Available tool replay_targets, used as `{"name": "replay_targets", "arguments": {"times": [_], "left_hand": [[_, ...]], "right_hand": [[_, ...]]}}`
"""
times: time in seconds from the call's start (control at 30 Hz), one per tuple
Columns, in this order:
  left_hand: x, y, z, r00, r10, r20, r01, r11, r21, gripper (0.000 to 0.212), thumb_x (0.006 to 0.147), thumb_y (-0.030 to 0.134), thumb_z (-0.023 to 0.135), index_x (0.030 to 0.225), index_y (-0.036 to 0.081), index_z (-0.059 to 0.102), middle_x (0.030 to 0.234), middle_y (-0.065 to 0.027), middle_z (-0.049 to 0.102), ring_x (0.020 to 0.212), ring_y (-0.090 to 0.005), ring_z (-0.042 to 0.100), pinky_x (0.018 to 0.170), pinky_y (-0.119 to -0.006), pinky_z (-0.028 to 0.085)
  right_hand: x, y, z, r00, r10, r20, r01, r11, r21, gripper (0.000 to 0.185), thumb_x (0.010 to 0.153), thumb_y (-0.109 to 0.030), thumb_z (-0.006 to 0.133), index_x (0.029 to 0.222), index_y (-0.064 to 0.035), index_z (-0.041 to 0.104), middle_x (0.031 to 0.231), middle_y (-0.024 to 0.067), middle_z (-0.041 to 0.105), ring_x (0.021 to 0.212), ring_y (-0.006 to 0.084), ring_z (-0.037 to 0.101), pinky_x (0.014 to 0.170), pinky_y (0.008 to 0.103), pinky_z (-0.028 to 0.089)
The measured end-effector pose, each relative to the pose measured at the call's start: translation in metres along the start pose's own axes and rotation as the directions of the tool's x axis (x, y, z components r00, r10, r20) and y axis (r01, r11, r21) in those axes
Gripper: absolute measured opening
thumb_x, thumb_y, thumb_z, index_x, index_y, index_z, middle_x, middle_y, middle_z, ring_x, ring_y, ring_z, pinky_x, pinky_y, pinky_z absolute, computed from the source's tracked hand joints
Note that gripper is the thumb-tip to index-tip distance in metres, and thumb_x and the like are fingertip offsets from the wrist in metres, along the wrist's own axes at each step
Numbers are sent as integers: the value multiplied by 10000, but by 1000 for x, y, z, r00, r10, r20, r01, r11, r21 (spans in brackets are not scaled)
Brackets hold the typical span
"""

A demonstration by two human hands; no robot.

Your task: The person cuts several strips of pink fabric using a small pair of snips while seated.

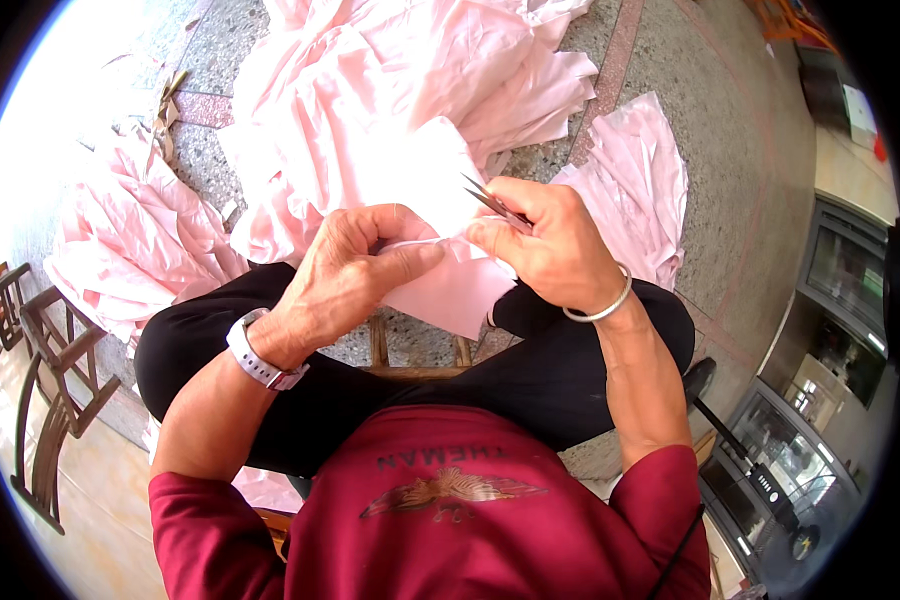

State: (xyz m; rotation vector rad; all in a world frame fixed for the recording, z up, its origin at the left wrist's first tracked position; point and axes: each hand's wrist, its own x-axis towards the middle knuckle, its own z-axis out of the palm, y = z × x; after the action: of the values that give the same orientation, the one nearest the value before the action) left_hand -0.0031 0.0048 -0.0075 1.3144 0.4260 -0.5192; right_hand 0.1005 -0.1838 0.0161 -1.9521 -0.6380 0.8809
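My left hand (360,262) pinches the edge of a pale pink fabric piece (457,296) between thumb and fingers. Across from it, my right hand (547,232) holds small metal thread snips (495,202), their pointed blades facing up and left. The thumb of that hand also presses on the fabric edge, close to my left fingertips. One corner of the piece hangs down between my knees. Bright light washes out the part of the cloth beyond my hands.
A large heap of pink fabric (390,82) lies on the speckled floor ahead. Smaller piles sit at left (142,240) and right (637,172). Wooden chairs (64,352) stand far left. A glass-fronted cabinet (844,262) and a standing fan (780,502) are on the right.
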Motion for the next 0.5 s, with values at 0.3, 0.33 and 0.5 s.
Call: {"name": "replay_targets", "arguments": {"times": [0.3,0.33,0.5], "left_hand": [[3,-15,2,998,-47,-51,30,956,-291,82,888,96,683,930,25,681,792,-28,678,673,-74,622,578,-202,489],[3,-15,2,997,-58,-51,39,945,-323,81,888,86,679,935,20,679,814,-38,683,700,-85,633,613,-215,506],[3,-12,4,993,-99,-71,62,912,-406,137,888,113,677,943,-12,695,828,-28,678,713,-65,602,643,-219,489]], "right_hand": [[0,18,2,947,-94,-306,118,991,61,280,956,-167,612,1152,32,606,844,37,617,759,74,542,665,232,458],[-6,6,0,952,-55,-301,74,996,53,280,960,-168,599,1139,47,596,844,110,649,784,114,611,695,255,497],[-24,-4,16,999,52,-2,-50,974,222,204,956,-85,531,1111,36,587,622,111,592,524,193,587,519,322,461]]}}
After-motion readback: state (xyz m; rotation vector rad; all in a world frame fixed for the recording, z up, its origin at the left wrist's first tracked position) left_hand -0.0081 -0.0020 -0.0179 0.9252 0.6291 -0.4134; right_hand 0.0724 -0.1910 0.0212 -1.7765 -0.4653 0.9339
